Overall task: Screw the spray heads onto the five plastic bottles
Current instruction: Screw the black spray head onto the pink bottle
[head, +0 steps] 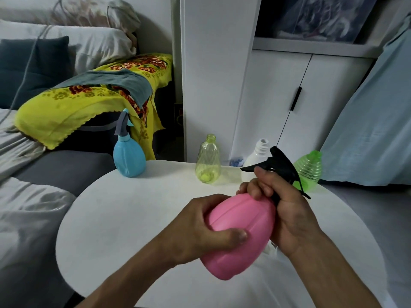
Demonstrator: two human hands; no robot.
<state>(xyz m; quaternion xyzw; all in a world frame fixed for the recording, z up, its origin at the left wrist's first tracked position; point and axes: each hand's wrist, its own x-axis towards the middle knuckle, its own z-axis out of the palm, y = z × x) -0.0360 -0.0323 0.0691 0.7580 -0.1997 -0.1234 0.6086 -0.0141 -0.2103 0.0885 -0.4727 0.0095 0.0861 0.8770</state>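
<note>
Pink plastic bottle (241, 232) nearest, tilted above the round white table (133, 218), neck toward 1 o'clock, base toward 7. Left hand (200, 227) wrapped round its body from 9 o'clock, thumb pressed across the front. Right hand (287, 210) curled round the neck at 1 o'clock, fingers gripping the collar of a black spray head (282, 165) seated on the bottle's mouth; trigger and nozzle jutting up beyond the knuckles. How far threaded: cannot tell.

Farther out along the table's far edge: at 11 o'clock, a blue bottle (129, 156) upright with a grey spray head (123, 122) already on; at 12, a yellow-green clear bottle (208, 161), open-mouthed; just right of it, a white bottle (258, 155), open-mouthed, partly behind the black head; at 1 o'clock, a green ribbed bottle (310, 167).

Beyond at 10 o'clock, a yellow flowered cloth (89, 103); at 12 to 1, a white cabinet (278, 92).
</note>
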